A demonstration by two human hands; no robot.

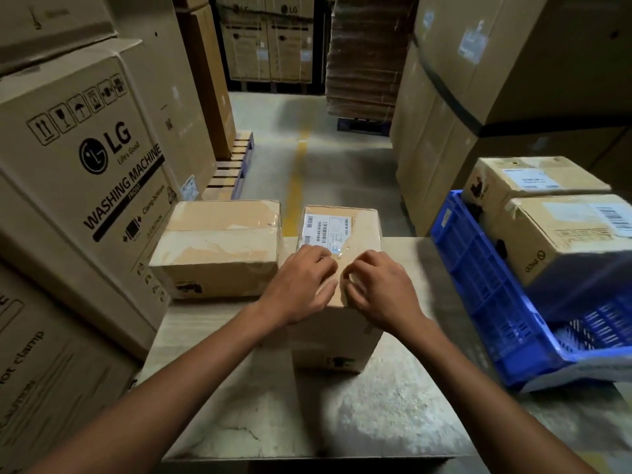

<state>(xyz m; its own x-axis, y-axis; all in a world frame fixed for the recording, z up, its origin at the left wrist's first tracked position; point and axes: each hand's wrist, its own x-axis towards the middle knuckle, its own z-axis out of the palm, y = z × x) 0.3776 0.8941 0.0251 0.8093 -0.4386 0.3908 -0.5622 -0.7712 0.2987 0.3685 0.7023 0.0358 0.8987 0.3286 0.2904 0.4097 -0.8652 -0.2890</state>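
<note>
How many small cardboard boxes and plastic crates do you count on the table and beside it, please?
Small cardboard boxes on the table: 2, the labelled box and the plain box.
Small cardboard boxes in the crate: 2, the far box and the near box.
Blue plastic crates: 1.
Total: 5.

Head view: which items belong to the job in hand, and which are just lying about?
In hand:
- labelled box, shipping label on top
- left hand and right hand, both on the box's top
- table under it

Lying about:
- plain box beside it
- blue crate holding rear carton and front carton
- washing machine carton
</note>
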